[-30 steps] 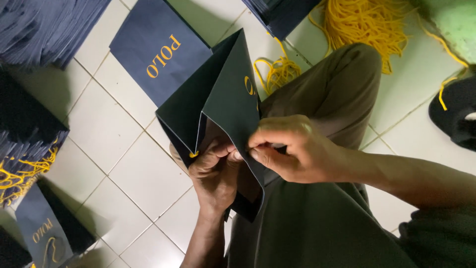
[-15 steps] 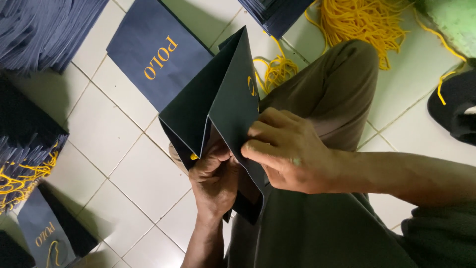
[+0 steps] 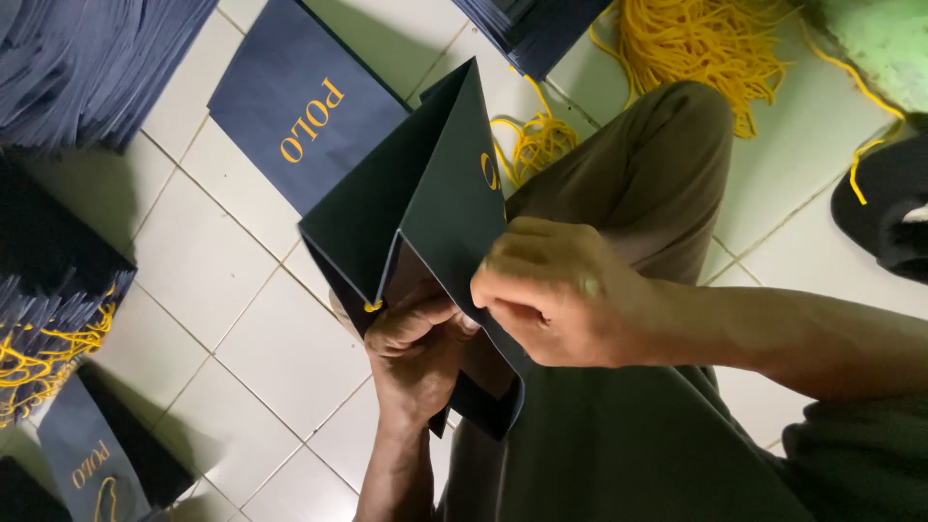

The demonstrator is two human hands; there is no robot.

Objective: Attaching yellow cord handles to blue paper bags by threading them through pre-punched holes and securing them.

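A dark navy paper bag (image 3: pixel 425 208) is held up over the person's lap, just above the olive trouser leg (image 3: pixel 638 184). The bag is partly folded, its panels standing apart in a narrow V, and the gap between them shows nothing but dark paper; whether anything lies deeper inside cannot be told. Its long axis runs from the near hands up toward the far side, with the pointed corner aimed away and slightly right. A small yellow cord end (image 3: pixel 372 305) pokes out at the near left fold.

The left hand (image 3: pixel 416 353) comes from below, fingers curled closed around the bag's near edge. The right hand (image 3: pixel 561 300) reaches in from the right, fingers bent and pinching the same edge just beside the left hand, the two touching.

On the white tiled floor (image 3: pixel 271 348), a flat navy bag with gold lettering (image 3: pixel 304 121) lies far left of the held one. Stacks of flat navy bags (image 3: pixel 87 68) fill the far left corner. A heap of yellow cord (image 3: pixel 706 48) sits far right, a smaller tangle (image 3: pixel 532 145) just behind the held bag. More finished bags with yellow handles (image 3: pixel 48 348) are piled at the near left.
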